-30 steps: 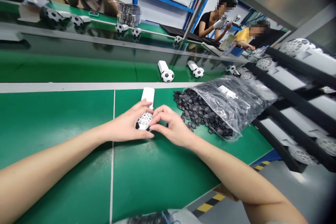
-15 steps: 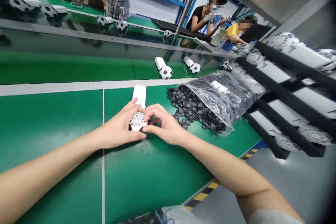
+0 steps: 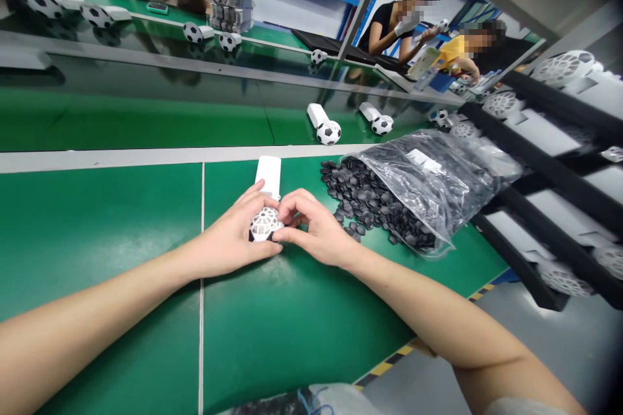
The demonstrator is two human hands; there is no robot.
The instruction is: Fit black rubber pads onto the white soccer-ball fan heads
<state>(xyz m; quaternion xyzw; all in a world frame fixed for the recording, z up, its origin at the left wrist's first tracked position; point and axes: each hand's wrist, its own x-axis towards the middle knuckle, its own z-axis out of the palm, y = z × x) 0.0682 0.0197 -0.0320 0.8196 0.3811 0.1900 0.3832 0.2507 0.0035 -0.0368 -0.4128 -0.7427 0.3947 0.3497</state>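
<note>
A white device with an openwork soccer-ball head [image 3: 265, 224] and a flat white handle [image 3: 268, 176] lies on the green bench, handle pointing away from me. My left hand [image 3: 238, 233] is closed around the ball's left side, thumb along its near edge. Dark panels show low on the ball; its upper lattice has open gaps. My right hand [image 3: 311, 227] is in a pinch against the ball's right side. Anything between those fingertips is hidden. Right of it, loose black panel pieces [image 3: 370, 198] spill from a clear plastic bag [image 3: 438, 162].
A black rack [image 3: 545, 207] of similar white openwork devices stands at the right. Beyond the bench edge, a dark, shiny belt carries finished-looking soccer-ball devices [image 3: 329, 132]. Co-workers sit across from me, one with a raised gloved hand [image 3: 407, 24]. Yellow-black tape [image 3: 389, 363] marks the bench's near edge.
The view has shifted slightly, moving the scene rightward. Devices on the belt have drifted right, and a white part has entered at far left. Both hands keep nearly the same hold.
</note>
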